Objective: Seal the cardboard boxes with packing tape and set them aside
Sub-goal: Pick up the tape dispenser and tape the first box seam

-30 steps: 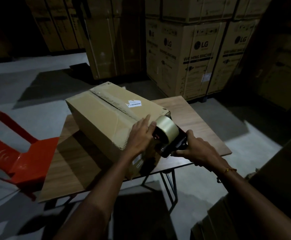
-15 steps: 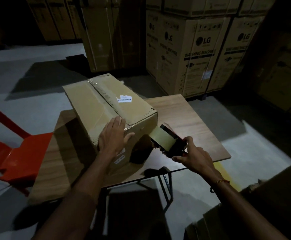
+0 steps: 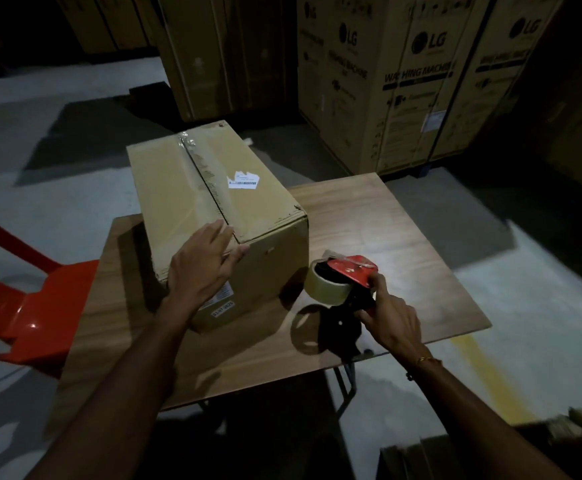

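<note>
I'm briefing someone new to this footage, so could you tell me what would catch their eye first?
First the cardboard box on the wooden table, its top seam taped, with the left hand resting flat on its near edge. Right of it, the right hand grips a red tape dispenser standing on the table. A red plastic chair stands at far left.

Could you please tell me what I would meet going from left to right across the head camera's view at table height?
Red chair → left hand resting on the cardboard box → tape dispenser → right hand holding it → bare right part of the wooden table.
</note>
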Action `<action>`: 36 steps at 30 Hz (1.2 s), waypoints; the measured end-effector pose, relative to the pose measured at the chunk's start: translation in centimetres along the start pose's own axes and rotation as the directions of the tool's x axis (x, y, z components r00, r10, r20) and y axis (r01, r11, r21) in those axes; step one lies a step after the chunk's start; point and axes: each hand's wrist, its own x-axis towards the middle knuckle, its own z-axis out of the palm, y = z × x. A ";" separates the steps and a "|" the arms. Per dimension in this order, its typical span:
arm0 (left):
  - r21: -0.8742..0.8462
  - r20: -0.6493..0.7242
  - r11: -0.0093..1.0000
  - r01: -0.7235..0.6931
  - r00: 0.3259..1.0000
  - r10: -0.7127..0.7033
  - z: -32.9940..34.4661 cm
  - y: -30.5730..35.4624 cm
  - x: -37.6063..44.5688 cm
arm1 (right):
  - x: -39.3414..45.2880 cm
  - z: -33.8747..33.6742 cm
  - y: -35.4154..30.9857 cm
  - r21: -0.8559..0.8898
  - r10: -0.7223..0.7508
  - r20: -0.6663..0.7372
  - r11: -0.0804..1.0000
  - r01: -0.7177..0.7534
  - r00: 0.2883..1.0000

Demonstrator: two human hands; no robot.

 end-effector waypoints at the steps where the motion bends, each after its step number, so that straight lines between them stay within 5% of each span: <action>1: 0.004 -0.003 1.000 0.009 1.000 -0.009 0.1 0.1 0.3 | 0.6 0.7 0.1 0.007 -0.003 -0.004 1.000 0.003 1.000; 18: 0.137 0.050 0.990 -0.036 0.998 0.030 1.9 -0.1 0.9 | 2.6 6.2 3.0 0.087 -0.049 0.031 0.995 0.046 0.998; 21: 0.098 0.072 0.995 -0.015 0.997 0.008 1.6 0.2 0.9 | 2.3 5.1 2.7 -0.090 -0.016 -0.086 0.996 0.008 0.996; 25: 0.065 0.074 0.997 -0.030 0.997 0.025 1.3 0.4 0.6 | 2.6 2.7 0.2 0.004 -0.129 -0.164 0.991 0.131 0.978; 31: -0.026 0.109 0.996 -0.091 0.990 0.093 0.1 0.2 -0.4 | 4.1 -2.1 -8.9 0.095 -0.449 -0.404 0.846 0.525 0.797; 36: -0.268 0.120 0.961 -0.072 0.987 0.107 -0.6 -0.7 -1.3 | 5.2 -3.4 -15.2 0.013 -0.709 -0.254 0.678 0.735 0.658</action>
